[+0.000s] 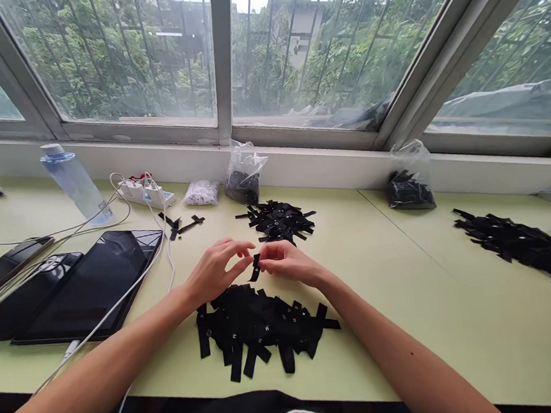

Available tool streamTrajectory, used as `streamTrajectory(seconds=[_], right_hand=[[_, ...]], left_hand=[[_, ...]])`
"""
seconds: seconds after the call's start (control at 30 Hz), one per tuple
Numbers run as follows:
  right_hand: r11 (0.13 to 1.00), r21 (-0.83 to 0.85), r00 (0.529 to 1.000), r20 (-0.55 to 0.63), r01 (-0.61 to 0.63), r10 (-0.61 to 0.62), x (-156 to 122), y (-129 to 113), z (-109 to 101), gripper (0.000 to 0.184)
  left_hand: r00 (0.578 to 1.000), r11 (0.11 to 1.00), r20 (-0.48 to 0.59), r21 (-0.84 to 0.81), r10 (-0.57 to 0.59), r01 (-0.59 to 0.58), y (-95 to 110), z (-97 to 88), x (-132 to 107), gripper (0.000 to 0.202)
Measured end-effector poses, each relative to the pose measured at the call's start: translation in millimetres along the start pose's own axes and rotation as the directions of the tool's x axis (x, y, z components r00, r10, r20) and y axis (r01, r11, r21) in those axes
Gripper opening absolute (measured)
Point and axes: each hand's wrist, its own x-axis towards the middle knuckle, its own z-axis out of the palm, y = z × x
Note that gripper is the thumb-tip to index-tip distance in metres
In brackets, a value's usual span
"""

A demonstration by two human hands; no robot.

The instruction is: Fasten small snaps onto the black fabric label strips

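My left hand [216,269] and my right hand [287,263] meet above the table, both pinching one small black fabric label [255,267] between their fingertips. Right below them lies a heap of black labels [260,327] with small white letters, near the table's front edge. A second, smaller heap of black labels [279,221] lies just beyond the hands. Two or three loose labels [181,226] lie to the left of it.
Tablets [89,284] and phones [7,259] with white cables lie at the left, beside a water bottle [75,183] and a power strip [146,191]. Plastic bags [244,174] stand along the window sill. Another spread of black labels [524,242] covers the right side.
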Motion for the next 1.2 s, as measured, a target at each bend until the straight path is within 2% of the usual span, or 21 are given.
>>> streamTrajectory(seconds=[0.27,0.37,0.47,0.6,0.8,0.97,1.07,1.13,1.2], right_hand=[[0.980,0.130,0.982,-0.134,0.153,-0.135,4,-1,18,0.021],[0.972,0.143,0.970,-0.183,0.189,-0.162,6,-1,22,0.021],[0.968,0.134,0.953,-0.248,0.210,-0.173,6,-1,25,0.021],[0.964,0.124,0.923,-0.340,0.234,-0.181,7,-2,27,0.023],[0.970,0.110,0.874,-0.466,0.215,-0.141,8,0,27,0.023],[0.983,0.104,0.895,-0.436,0.154,-0.094,9,3,30,0.019],[0.987,0.042,0.908,-0.398,0.158,-0.129,8,4,31,0.016],[0.979,-0.053,0.877,-0.437,0.197,-0.200,7,3,31,0.013],[0.958,-0.169,0.801,-0.526,0.231,-0.286,6,1,30,0.020]], left_hand=[[0.993,0.993,0.000,-0.010,-0.117,0.117,-4,4.1,1,0.017],[0.991,0.990,-0.004,-0.033,-0.137,0.137,-4,3.6,1,0.020],[0.988,0.986,0.004,-0.051,-0.157,0.157,-3,2.9,1,0.025],[0.988,0.986,-0.005,-0.061,-0.157,0.156,-1,4.2,1,0.020],[0.982,0.983,-0.090,-0.089,-0.166,0.158,-4,3.8,3,0.020],[0.976,0.986,-0.149,-0.067,-0.160,0.151,-14,3.8,2,0.017],[0.973,0.989,-0.179,-0.055,-0.144,0.136,-18,4.2,1,0.015],[0.974,0.991,-0.181,-0.049,-0.132,0.125,-19,4.1,1,0.014],[0.975,0.992,-0.182,-0.036,-0.123,0.119,-19,4.1,1,0.014]])
